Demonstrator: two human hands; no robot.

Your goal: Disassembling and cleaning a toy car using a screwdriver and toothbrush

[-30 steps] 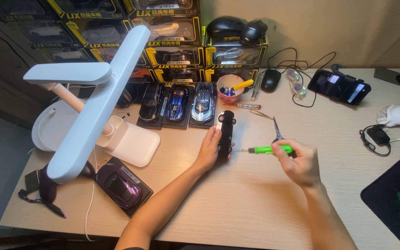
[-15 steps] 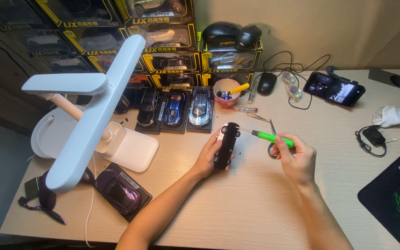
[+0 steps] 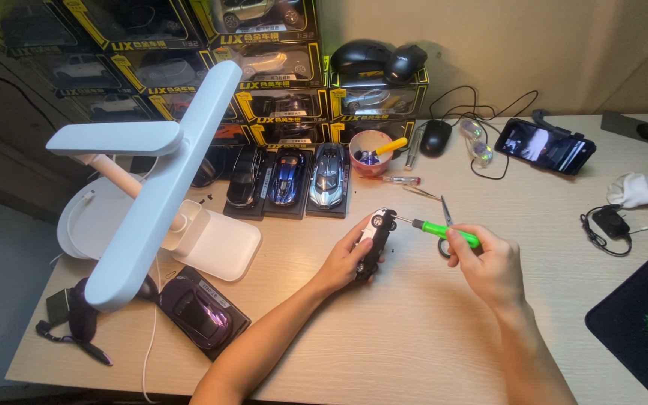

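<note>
Near the middle of the pale wooden table (image 3: 414, 337), a black and white model car (image 3: 373, 241), tilted up on its side and clasped by the left hand (image 3: 343, 262), fingers wrapped round its body. Just to its right, a green-handled screwdriver (image 3: 444, 231), pinched in the right hand (image 3: 489, 262), shaft reaching across to the car's upper end, tip touching or almost touching; contact itself hard to make out. Directly behind the screwdriver, grey scissors (image 3: 445, 217), partly hidden by the right hand. Farther back, three model cars on black bases (image 3: 286, 180), a pink cup of tools (image 3: 370, 150), a second screwdriver (image 3: 391, 179), a black computer mouse (image 3: 436, 137) and a phone on a stand (image 3: 545, 146). Along the wall, stacked yellow-trimmed display boxes (image 3: 264, 67). At left, a white desk lamp (image 3: 151, 195), its head covering part of the table, and a purple model car (image 3: 200, 315) below it. At right, a black mouse pad (image 3: 646, 322), cut off by the frame edge.
</note>
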